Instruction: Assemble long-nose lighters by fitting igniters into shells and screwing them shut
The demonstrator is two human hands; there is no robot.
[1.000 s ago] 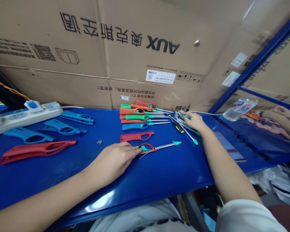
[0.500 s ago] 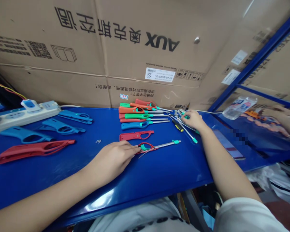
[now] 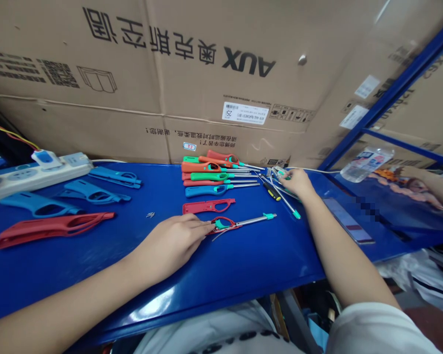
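My left hand (image 3: 182, 235) is closed over the handle end of a red lighter (image 3: 239, 224), which lies on the blue table with its inside parts showing. It has a green trigger and a metal tube with a green tip. Just behind it lies a loose red handle shell (image 3: 208, 206). At the back right, my right hand (image 3: 298, 183) has its fingers closed at a pile of metal tubes and clear parts (image 3: 278, 173); what they pinch is hidden. A black and yellow screwdriver (image 3: 271, 191) lies beside that pile. Several coloured lighters (image 3: 206, 177) lie stacked to its left.
Blue handle shells (image 3: 40, 205) and a red handle shell (image 3: 53, 230) lie at left, near a white power strip (image 3: 68, 168). Small screws (image 3: 150, 215) lie mid-table. A phone (image 3: 349, 221) and a bottle (image 3: 367, 164) are at right. Another person's hand (image 3: 415, 174) shows at the far right.
My right hand has shifted very slightly at the pile, and a few parts under its fingers look moved. My left hand and the red lighter have stayed in place.
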